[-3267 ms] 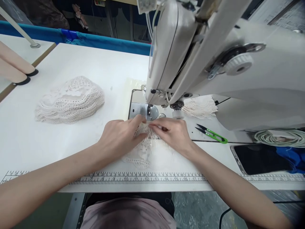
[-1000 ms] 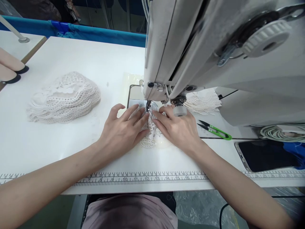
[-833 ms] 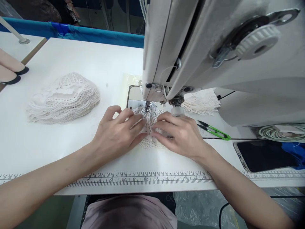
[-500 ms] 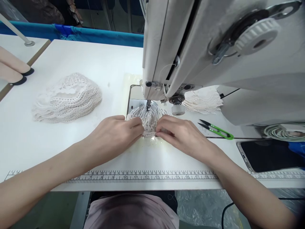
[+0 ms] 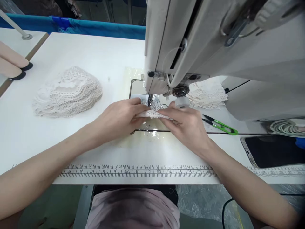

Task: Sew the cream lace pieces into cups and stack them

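A piece of white lace (image 5: 153, 114) is stretched between my two hands, just in front of the needle and presser foot (image 5: 150, 99) of the sewing machine (image 5: 166, 41). My left hand (image 5: 121, 116) pinches its left end between thumb and fingers. At the other end, my right hand (image 5: 184, 122) pinches it below the machine's white knob (image 5: 181, 102). The front edge is lifted and folded, while the far part lies under the presser foot. Some of the lace is hidden behind my fingers.
A stack of lace pieces (image 5: 69, 92) lies on the left, and another lace pile (image 5: 207, 93) sits behind the machine head. Green thread snips (image 5: 221, 126), a phone (image 5: 274, 151) and a coiled cord (image 5: 286, 128) are at right. A printed ruler (image 5: 147, 170) runs along the table's front edge.
Both hands have moved away from the front edge toward the presser foot. The lace, fanned out flat before, is now gathered up and folded between them. The view has shifted slightly.
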Tool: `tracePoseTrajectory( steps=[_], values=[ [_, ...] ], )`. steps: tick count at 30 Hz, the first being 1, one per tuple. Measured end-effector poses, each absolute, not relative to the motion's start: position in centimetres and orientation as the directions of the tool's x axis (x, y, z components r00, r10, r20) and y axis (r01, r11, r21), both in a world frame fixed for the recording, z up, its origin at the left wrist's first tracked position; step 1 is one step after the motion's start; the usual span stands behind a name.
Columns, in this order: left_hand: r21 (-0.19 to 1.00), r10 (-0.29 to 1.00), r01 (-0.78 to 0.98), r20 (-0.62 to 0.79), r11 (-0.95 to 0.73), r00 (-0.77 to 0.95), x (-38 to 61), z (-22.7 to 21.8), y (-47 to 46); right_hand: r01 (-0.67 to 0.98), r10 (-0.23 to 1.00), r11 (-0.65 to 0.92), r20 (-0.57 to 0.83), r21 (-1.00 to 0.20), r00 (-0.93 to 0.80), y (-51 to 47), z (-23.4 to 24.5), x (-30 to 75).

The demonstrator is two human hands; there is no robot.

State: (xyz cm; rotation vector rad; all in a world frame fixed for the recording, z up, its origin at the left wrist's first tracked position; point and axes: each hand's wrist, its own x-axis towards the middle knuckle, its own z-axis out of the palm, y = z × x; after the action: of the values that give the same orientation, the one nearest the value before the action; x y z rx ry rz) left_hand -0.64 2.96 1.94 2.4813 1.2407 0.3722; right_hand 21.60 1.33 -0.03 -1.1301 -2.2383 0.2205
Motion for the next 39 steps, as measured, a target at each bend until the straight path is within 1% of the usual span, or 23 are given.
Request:
tracePoseTrajectory(
  steps=[2, 4, 9, 11, 13, 14, 15, 16, 17, 19, 20, 21, 22, 23, 25, 31, 39],
  values=[
    [0.465, 0.797, 0.691, 0.058, -0.554, 0.601, -0.6, 2.0, 3.6, 0.682, 0.755, 0.623, 0.524, -0.384, -0.395, 1.6, -0.5, 21.6],
    [0.524, 0.792, 0.661, 0.044, -0.537, 0.609, -0.7, 2.0, 4.0, 0.673, 0.759, 0.618, 0.531, -0.407, -0.376, 1.7, -0.7, 21.5],
    [0.702, 0.760, 0.539, 0.005, -0.465, 0.650, -1.1, 2.4, 4.6, 0.652, 0.821, 0.562, 0.436, -0.509, -0.367, 1.8, -0.4, 21.1],
    [0.744, 0.752, 0.508, -0.011, -0.435, 0.660, -1.3, 2.5, 4.7, 0.654, 0.846, 0.530, 0.388, -0.540, -0.365, 1.7, -0.2, 21.0],
    [0.753, 0.738, 0.494, -0.016, -0.435, 0.674, -1.5, 2.5, 4.6, 0.652, 0.844, 0.535, 0.367, -0.537, -0.391, 1.6, -0.1, 21.0],
    [0.734, 0.726, 0.493, 0.000, -0.467, 0.688, -1.6, 2.3, 4.4, 0.649, 0.827, 0.562, 0.372, -0.513, -0.422, 1.6, -0.1, 21.0],
    [0.689, 0.707, 0.495, 0.036, -0.530, 0.706, -1.7, 2.1, 4.2, 0.644, 0.797, 0.603, 0.386, -0.472, -0.464, 1.5, -0.1, 21.1],
    [0.608, 0.680, 0.501, 0.091, -0.616, 0.727, -1.7, 1.9, 3.9, 0.636, 0.759, 0.650, 0.407, -0.416, -0.509, 1.4, -0.1, 21.2],
    [0.489, 0.644, 0.508, 0.157, -0.709, 0.749, -1.6, 1.6, 3.5, 0.628, 0.714, 0.696, 0.429, -0.348, -0.553, 1.3, -0.1, 21.3],
    [0.166, 0.543, 0.518, 0.287, -0.839, 0.789, -1.4, 1.2, 2.4, 0.613, 0.630, 0.761, 0.464, -0.213, -0.622, 1.1, -0.2, 21.4],
    [0.010, 0.500, 0.526, 0.325, -0.851, 0.803, -1.2, 1.1, 1.9, 0.607, 0.602, 0.778, 0.473, -0.165, -0.643, 1.0, -0.3, 21.5],
    [-0.110, 0.469, 0.532, 0.348, -0.840, 0.812, -1.0, 1.0, 1.3, 0.599, 0.582, 0.789, 0.477, -0.136, -0.659, 1.0, -0.3, 21.6],
    [-0.185, 0.458, 0.543, 0.357, -0.819, 0.814, -0.8, 1.0, 0.8, 0.591, 0.569, 0.798, 0.477, -0.121, -0.670, 1.0, -0.3, 21.6],
    [-0.219, 0.471, 0.560, 0.351, -0.799, 0.810, -0.7, 1.0, 0.4, 0.583, 0.560, 0.804, 0.477, -0.116, -0.677, 1.0, -0.3, 21.6],
    [-0.220, 0.493, 0.578, 0.341, -0.786, 0.800, -0.6, 1.0, -0.2, 0.575, 0.554, 0.809, 0.483, -0.121, -0.678, 1.0, -0.3, 21.7],
    [-0.152, 0.519, 0.580, 0.311, -0.800, 0.796, -1.0, 0.6, -0.2, 0.571, 0.545, 0.814, 0.484, -0.109, -0.685, 1.0, -0.4, 21.7],
    [-0.098, 0.541, 0.606, 0.354, -0.789, 0.763, -1.1, 0.0, 0.9, 0.611, 0.554, 0.789, 0.504, -0.065, -0.662, 1.8, -0.8, 21.5]
  ],
)
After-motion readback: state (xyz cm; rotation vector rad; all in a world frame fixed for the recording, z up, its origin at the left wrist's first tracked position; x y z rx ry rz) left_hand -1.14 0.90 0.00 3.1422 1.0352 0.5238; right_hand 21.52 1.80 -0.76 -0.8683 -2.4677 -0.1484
